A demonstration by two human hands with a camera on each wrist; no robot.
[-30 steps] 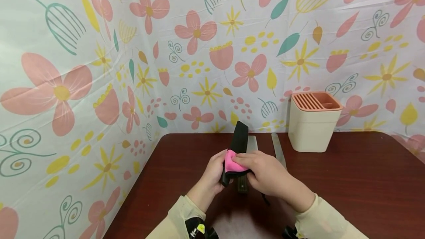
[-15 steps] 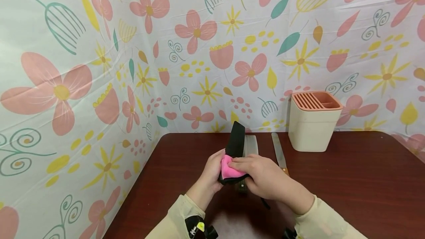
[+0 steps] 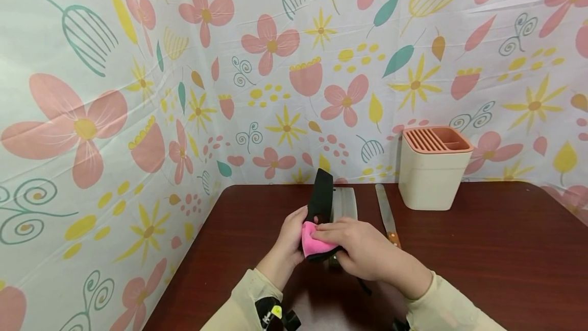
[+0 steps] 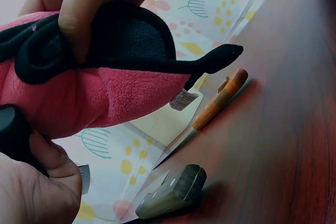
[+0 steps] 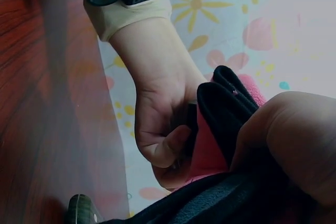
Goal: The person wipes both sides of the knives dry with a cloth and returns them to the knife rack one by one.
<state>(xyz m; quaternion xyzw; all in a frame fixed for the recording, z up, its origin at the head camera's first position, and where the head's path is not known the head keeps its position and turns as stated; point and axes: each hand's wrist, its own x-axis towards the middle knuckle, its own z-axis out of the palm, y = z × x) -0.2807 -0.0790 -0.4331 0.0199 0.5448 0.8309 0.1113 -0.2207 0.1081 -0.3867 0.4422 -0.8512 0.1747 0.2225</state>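
Observation:
My left hand (image 3: 289, 236) grips a broad black knife (image 3: 321, 198) near its lower end, the blade pointing up and away over the table. A pink cloth with black edging (image 3: 316, 243) is pinched in my right hand (image 3: 363, 244) and wraps the knife's lower part. In the left wrist view, the folded cloth (image 4: 105, 95) hides much of the black handle (image 4: 14, 135). Behind the hands lies a silver cleaver (image 3: 344, 203), whose dark green handle (image 4: 176, 192) shows below the cloth. To its right lies a long knife with an orange-brown wooden handle (image 3: 393, 239).
A cream knife holder (image 3: 432, 180) with a slotted orange top stands at the back right of the dark red wooden table (image 3: 505, 249). Flower-patterned sheeting (image 3: 285, 91) covers the wall behind and to the left.
The black knife has shifted slightly left, showing more of the silver cleaver. Both hands have moved slightly left and nearer, and the cloth has slid down over the knife's lower end.

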